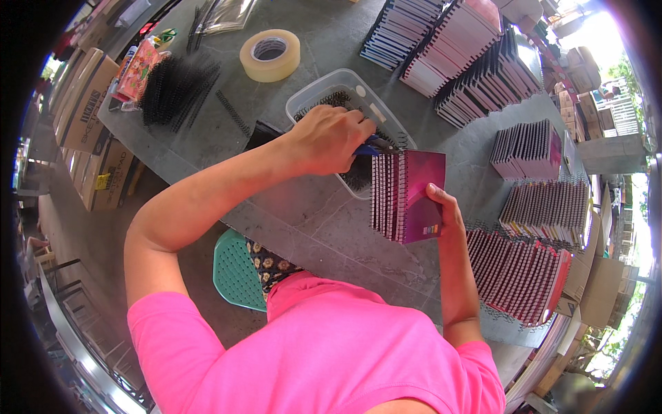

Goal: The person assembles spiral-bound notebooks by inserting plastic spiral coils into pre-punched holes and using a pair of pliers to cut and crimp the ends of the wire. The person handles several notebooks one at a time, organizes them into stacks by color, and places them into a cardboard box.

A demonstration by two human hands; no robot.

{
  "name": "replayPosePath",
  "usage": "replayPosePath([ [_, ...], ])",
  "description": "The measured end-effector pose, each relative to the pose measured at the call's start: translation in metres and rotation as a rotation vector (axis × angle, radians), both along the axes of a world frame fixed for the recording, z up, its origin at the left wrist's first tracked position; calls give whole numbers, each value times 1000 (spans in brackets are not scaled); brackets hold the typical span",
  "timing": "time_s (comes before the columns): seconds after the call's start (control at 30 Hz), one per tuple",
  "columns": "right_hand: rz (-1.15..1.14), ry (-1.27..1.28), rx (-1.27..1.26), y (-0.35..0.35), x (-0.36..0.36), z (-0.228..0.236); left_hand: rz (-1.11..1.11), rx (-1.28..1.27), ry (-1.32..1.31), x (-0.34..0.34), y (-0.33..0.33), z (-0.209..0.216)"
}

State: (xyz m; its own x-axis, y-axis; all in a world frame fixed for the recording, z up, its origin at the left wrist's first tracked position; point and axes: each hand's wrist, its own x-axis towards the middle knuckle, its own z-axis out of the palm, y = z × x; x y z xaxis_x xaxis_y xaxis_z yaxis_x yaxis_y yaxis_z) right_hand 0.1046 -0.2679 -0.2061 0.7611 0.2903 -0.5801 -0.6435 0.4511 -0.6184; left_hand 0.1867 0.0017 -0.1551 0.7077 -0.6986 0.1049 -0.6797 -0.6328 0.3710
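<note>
My left hand reaches over a clear plastic tub. Its fingers are closed on a blue-handled hand tool that looks like pliers or cutters, at the top corner of a small bundle of spiral notebooks. The tool's jaws are mostly hidden by my fingers and the coil ends. My right hand grips the bundle from its right side, thumb on the purple cover. Black spiral offcuts lie inside the tub, and a coil end sticks out above the bundle.
A tape roll and a pile of black coils lie at the far left of the grey table. Notebook stacks line the right side, with red ones nearest. A green stool stands beside me; cartons are at left.
</note>
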Motion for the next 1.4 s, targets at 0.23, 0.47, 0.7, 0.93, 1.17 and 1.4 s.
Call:
replayPosePath([
  [0.23,-97,-19,40,-12,2,-17,37,55,544,7,16,9],
  [0.47,-85,-43,54,-4,2,-2,38,-466,390,12,1,6],
  [0.7,-95,-77,135,-4,-2,-1,-86,-619,608,10,-25,4],
  [0.93,-110,-119,156,-7,-7,-7,152,-517,609,24,-6,-1],
  [1.17,-65,-158,356,-14,-11,-12,-44,-593,923,17,-16,-5],
  [1.4,-54,-164,354,-13,-17,-9,-94,-627,833,13,-30,8],
])
